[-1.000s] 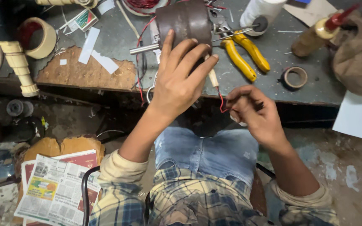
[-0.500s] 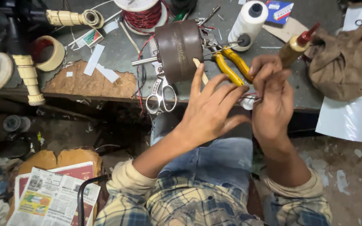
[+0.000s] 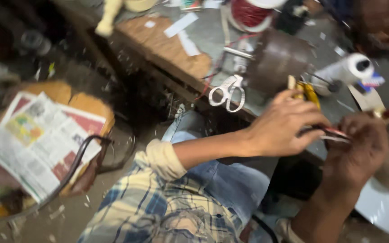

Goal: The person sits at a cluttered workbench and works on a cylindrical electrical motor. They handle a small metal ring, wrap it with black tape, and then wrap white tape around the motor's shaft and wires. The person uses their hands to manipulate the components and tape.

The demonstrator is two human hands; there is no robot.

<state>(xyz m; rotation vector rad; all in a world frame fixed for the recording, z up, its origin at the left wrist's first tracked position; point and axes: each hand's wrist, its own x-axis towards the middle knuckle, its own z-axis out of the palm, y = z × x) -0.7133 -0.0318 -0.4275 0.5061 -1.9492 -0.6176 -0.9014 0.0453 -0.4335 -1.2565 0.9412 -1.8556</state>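
**Red lead pinched between both hands at the bench edge**

Red-and-pale thin piece, looks like a wire end or lead (image 3: 336,133), sits between the two hands at roughly 3 o'clock in the head view, just off the near edge of the bench (image 3: 212,40). Frame is motion-blurred, so I can't say exactly what it is.

- Left hand (image 3: 284,126): fingers curled, thumb and fingertips closed on the near end of the lead.
- Right hand (image 3: 361,148): knuckles toward camera, fingers closed round the far end. Grip looks firm, but the contact itself is hidden behind the fingers.
- Hands are touching or nearly so, with the lead bridging them.

Around it:
- dark round motor housing (image 3: 278,60) at 1 o'clock, on the bench, with red wires trailing toward the hands
- white-handled scissors (image 3: 228,92) at 12 o'clock, near the bench edge
- yellow-handled pliers (image 3: 309,90) just above the left hand
- white spool (image 3: 350,69) at 2 o'clock
- reel of red wire (image 3: 248,11) at the top edge
- newspaper (image 3: 37,139) on the floor side at 9 o'clock

My read on doing this well:
- keep the pinch close to the working end so the thin piece doesn't buckle
- brace both wrists against the bench edge or knee
- leave slack in the run back to the housing so nothing tugs at the winding
- scissors and pliers are within left-hand reach, so no need to let go with the right
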